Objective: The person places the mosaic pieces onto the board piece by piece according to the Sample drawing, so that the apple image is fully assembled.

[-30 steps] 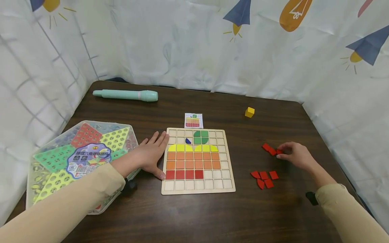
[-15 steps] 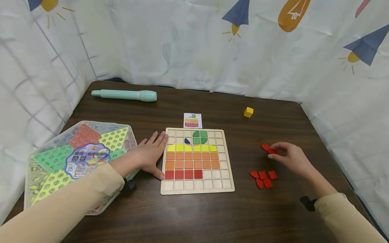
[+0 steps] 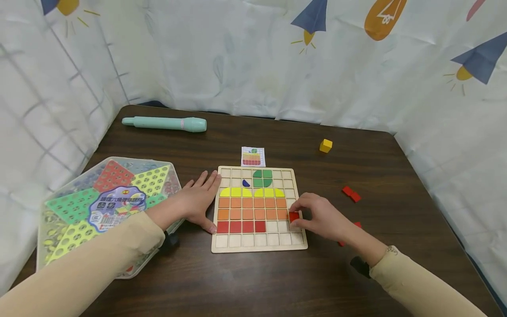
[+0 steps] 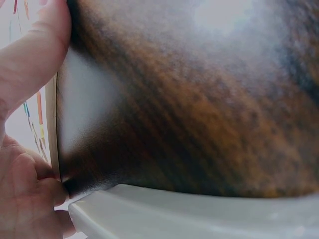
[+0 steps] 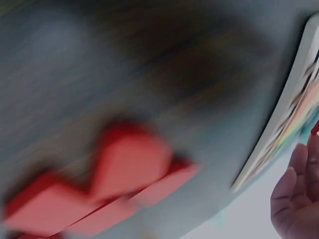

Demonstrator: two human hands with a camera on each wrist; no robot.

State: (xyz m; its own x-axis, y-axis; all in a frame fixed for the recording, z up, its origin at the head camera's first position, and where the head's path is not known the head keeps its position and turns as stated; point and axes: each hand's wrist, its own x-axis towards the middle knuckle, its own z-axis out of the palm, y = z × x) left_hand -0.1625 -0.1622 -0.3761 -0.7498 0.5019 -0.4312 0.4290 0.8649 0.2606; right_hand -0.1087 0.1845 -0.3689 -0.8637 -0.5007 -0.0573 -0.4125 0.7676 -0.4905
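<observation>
A wooden grid board lies mid-table, with green, blue, yellow, orange and red tiles in its cells. My right hand pinches a red square tile over the board's right edge, beside the lower orange row. In the right wrist view only some fingers show at the right edge. My left hand rests with fingers spread against the board's left edge, thumb at the red row. The left wrist view shows its thumb along the board's side. A small pattern card lies behind the board.
Two loose red tiles lie to the right; more red tiles sit below the right forearm, partly hidden in the head view. A plastic game box stands left. A yellow cube and a pale green tube lie farther back.
My right hand has taken a red tile from the upper loose group and carried it left to the board's right edge. My left hand has stayed at the board's left edge.
</observation>
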